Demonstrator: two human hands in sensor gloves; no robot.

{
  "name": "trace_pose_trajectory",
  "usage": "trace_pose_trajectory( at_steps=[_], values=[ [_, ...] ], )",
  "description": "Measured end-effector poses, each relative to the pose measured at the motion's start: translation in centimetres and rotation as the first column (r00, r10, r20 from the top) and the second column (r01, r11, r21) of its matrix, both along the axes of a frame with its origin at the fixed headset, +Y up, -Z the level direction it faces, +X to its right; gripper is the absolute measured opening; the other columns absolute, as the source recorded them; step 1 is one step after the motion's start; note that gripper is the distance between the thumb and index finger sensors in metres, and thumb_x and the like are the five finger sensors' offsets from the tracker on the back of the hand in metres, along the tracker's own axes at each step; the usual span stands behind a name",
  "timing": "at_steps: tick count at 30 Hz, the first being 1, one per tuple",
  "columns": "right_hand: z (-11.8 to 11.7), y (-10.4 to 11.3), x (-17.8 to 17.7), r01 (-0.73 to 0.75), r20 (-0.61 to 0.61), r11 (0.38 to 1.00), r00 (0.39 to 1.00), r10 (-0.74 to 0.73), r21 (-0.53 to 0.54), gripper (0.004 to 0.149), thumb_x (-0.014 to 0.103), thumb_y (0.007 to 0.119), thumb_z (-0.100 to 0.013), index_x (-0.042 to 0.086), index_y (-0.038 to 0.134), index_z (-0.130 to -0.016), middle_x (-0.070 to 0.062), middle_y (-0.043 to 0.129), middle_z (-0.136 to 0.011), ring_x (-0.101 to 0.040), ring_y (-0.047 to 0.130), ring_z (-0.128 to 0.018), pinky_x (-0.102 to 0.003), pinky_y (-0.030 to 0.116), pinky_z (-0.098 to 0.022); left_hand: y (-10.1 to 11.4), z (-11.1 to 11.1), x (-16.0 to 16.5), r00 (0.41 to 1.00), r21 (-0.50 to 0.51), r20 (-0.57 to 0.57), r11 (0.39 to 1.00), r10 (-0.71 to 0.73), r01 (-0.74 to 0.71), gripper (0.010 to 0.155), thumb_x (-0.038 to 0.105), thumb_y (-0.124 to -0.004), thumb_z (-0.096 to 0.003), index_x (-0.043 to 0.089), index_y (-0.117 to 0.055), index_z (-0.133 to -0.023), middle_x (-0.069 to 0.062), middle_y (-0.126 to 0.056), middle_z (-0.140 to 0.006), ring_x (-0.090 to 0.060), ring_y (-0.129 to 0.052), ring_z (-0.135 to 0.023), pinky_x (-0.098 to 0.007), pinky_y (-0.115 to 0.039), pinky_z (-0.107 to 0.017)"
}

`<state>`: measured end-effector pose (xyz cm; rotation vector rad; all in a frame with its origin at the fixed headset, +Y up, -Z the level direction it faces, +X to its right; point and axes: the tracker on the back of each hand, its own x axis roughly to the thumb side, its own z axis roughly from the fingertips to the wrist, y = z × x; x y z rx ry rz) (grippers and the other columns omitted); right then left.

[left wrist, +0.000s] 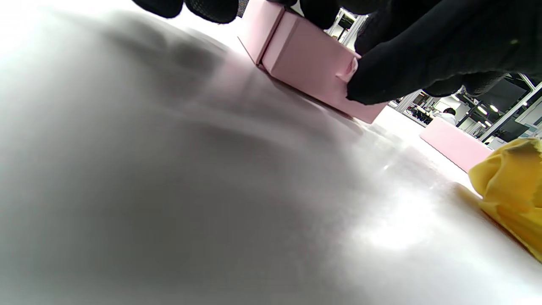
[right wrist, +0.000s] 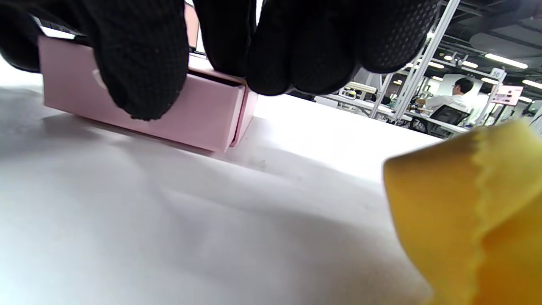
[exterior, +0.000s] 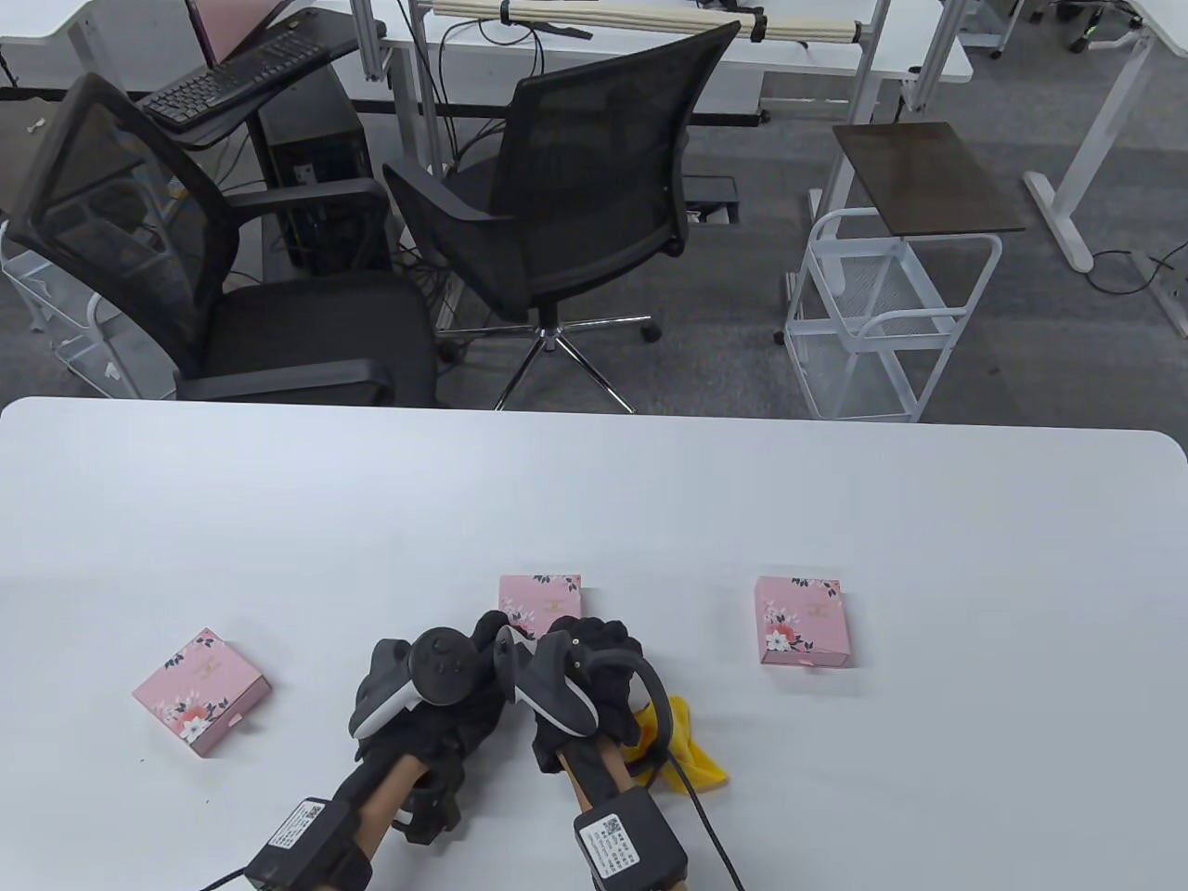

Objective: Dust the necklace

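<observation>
We see a wide white table (exterior: pixel 835 520) carrying everything, and we take the middle pink floral cardboard box (exterior: pixel 548 594) as our landmark. Beyond the table's far edge stand two black mesh office chairs (exterior: pixel 575 176) and a white wire trolley (exterior: pixel 891 316).

Both gloved hands meet at the near side of the middle box. The left hand (exterior: pixel 445 687), in a black sensor glove with a tracker on its back, reaches to the box's near-left part; in the left wrist view its fingertips (left wrist: pixel 211 8) lie at the box's top edge, though we cannot tell whether they clasp it or merely rest there. The right hand (exterior: pixel 594 668), gloved alike, grips the same box (right wrist: pixel 139 114): in the right wrist view its thumb (right wrist: pixel 139 63) presses the near face while the other fingers (right wrist: pixel 305 51) curl over the top, where a dark slit shows between the inner tray and the outer sleeve, so the box seems slightly open.

A crumpled yellow cloth (exterior: pixel 691 747) lies on the table near and to the right of the landmark box, partly under the right wrist. A second pink floral box (exterior: pixel 803 620) sits well to the right of the landmark, and a third (exterior: pixel 200 690) well to its left, turned at an angle.

The necklace itself is not visible in any view; all three boxes hide their contents.
</observation>
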<state>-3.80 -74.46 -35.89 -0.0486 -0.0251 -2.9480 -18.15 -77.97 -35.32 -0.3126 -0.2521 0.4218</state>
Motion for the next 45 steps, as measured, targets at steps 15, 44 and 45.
trace_pose_trajectory(
  at_steps=[15, 44, 45],
  values=[
    [0.2, 0.7, 0.2, 0.043, 0.025, 0.996, 0.999, -0.045, 0.077, 0.047, 0.041, 0.091, -0.055, 0.015, 0.078, -0.092, -0.016, 0.087, -0.084, -0.044, 0.085, -0.071, -0.059, 0.068, -0.062, 0.0, 0.0, -0.1, 1.000, -0.004, 0.001, 1.000, 0.002, -0.002, 0.055, 0.046, -0.051, -0.0648, 0.038, -0.040, -0.118, 0.010, -0.025, -0.129, -0.033, -0.039, -0.110, -0.060, -0.045, -0.079],
    [-1.5, 3.7, -0.4, 0.173, 0.027, 0.985, 0.985, -0.172, -0.020, 0.067, 0.048, 0.074, -0.064, 0.007, 0.055, -0.114, -0.031, 0.063, -0.108, -0.054, 0.069, -0.087, -0.064, 0.059, -0.068, 6.3, 3.9, -4.8, 0.978, 0.266, -0.085, 0.951, 0.189, -0.160, 0.058, 0.046, -0.055, -0.0644, 0.032, -0.039, -0.119, 0.004, -0.028, -0.128, -0.036, -0.038, -0.109, -0.059, -0.045, -0.078],
    [-1.8, 3.4, -0.6, 0.201, 0.050, 0.979, 0.979, -0.198, -0.044, 0.072, 0.050, 0.071, -0.065, 0.006, 0.049, -0.117, -0.034, 0.056, -0.111, -0.058, 0.065, -0.089, -0.065, 0.057, -0.069, 6.8, 4.3, -5.5, 0.972, 0.289, -0.095, 0.940, 0.217, -0.181, 0.058, 0.046, -0.056, -0.0645, 0.032, -0.040, -0.119, 0.003, -0.030, -0.128, -0.036, -0.038, -0.109, -0.059, -0.045, -0.078]
  ],
)
